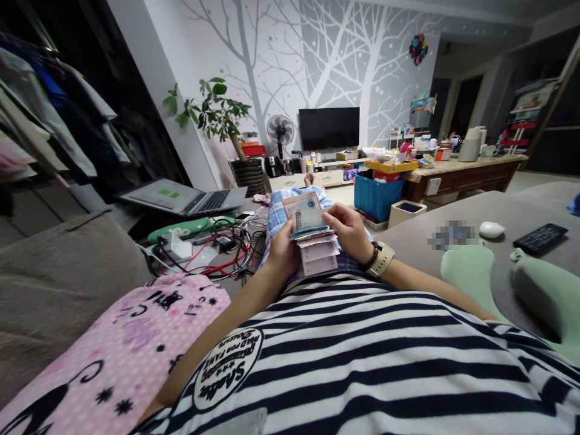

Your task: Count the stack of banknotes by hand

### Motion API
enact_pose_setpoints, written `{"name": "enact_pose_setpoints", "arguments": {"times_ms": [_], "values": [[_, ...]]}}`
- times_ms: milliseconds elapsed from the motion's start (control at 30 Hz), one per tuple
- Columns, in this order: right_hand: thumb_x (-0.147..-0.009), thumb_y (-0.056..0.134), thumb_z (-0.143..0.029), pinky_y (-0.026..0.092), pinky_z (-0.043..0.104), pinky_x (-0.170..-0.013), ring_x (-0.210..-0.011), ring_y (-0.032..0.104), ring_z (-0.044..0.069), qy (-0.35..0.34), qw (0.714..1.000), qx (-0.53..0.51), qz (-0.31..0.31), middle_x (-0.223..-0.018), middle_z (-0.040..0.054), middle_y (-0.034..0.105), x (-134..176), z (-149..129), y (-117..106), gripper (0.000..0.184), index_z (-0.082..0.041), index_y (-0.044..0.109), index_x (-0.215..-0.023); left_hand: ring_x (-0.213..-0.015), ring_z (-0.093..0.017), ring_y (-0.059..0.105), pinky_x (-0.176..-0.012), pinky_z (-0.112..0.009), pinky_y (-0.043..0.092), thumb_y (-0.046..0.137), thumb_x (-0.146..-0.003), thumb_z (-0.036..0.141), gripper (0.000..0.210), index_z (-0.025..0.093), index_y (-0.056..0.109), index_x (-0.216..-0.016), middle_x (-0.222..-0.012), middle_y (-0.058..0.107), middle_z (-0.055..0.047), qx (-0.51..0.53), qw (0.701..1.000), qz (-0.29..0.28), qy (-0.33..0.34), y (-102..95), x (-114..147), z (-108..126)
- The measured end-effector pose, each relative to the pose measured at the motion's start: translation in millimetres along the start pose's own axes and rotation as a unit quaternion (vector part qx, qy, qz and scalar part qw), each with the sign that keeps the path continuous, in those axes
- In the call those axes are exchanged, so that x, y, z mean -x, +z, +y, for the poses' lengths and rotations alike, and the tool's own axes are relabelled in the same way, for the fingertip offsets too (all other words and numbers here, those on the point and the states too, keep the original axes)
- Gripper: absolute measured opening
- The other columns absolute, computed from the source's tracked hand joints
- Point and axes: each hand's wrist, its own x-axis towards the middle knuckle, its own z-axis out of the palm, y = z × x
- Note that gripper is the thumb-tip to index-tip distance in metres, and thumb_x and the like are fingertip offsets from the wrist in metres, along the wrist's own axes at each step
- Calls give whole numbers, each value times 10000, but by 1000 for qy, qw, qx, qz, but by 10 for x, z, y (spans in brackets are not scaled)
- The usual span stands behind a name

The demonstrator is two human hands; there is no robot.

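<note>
In front of my lap I hold what looks like a card holder [309, 219] with several overlapping card-sized leaves. Its top leaf is pale with bluish and pinkish print, and white leaves [319, 258] fan out below it toward my body. My left hand [284, 246] is closed around the left side, thumb on the front. From the right, my right hand [350, 229] pinches the edge of the upper leaves with thumb and fingers. A watch [383, 258] and a dark bracelet are on that wrist. The small print cannot be read.
Left of my legs lie tangled cables [240, 244], a white adapter and an open laptop [185, 198]. A pink patterned cloth [176, 320] is beside my left arm. To the right are a white mouse [492, 229], a remote control [540, 239] and green cushions [469, 269].
</note>
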Motion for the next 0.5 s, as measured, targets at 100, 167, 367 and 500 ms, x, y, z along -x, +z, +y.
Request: {"name": "enact_pose_setpoints", "arguments": {"times_ms": [100, 167, 367, 500], "values": [[-994, 854, -825, 461, 387, -768, -801, 511, 221, 1, 1000, -4, -3, -794, -7, 596, 3, 8, 5, 589, -298, 629, -862, -1144, -433, 991, -1074, -502, 805, 846, -1055, 331, 427, 227, 959, -1454, -1112, 1006, -92, 7, 1000, -9, -3, -2, 2, -5], [-988, 848, -840, 464, 389, -761, -795, 510, 221, 1, 1000, -10, -6, -793, -6, 591, 5, 8, 8, 598, -299, 629, -860, -1139, -437, 993, -1070, -503, 810, 866, -1062, 362, 408, 224, 970, -1431, -1113, 1007, -98, 7, 1000, -13, -6, -6, -3, -6], [-984, 859, -835, 476, 388, -758, -795, 515, 220, 6, 1000, -13, -13, -797, -8, 586, 5, -1, 5, 596, -299, 628, -864, -1151, -425, 998, -1067, -493, 814, 885, -1093, 439, 395, 239, 987, -1418, -1126, 1009, -104, 14, 999, -29, -14, -22, -31, -14], [-999, 876, -771, 484, 381, -759, -799, 520, 219, 11, 1000, -8, -8, -789, -10, 591, 6, 0, 10, 555, -295, 628, -856, -1170, -431, 998, -1091, -506, 811, 865, -1088, 392, 404, 237, 976, -1445, -1144, 1014, -104, 5, 1000, -15, -9, -49, -42, -20]]}}
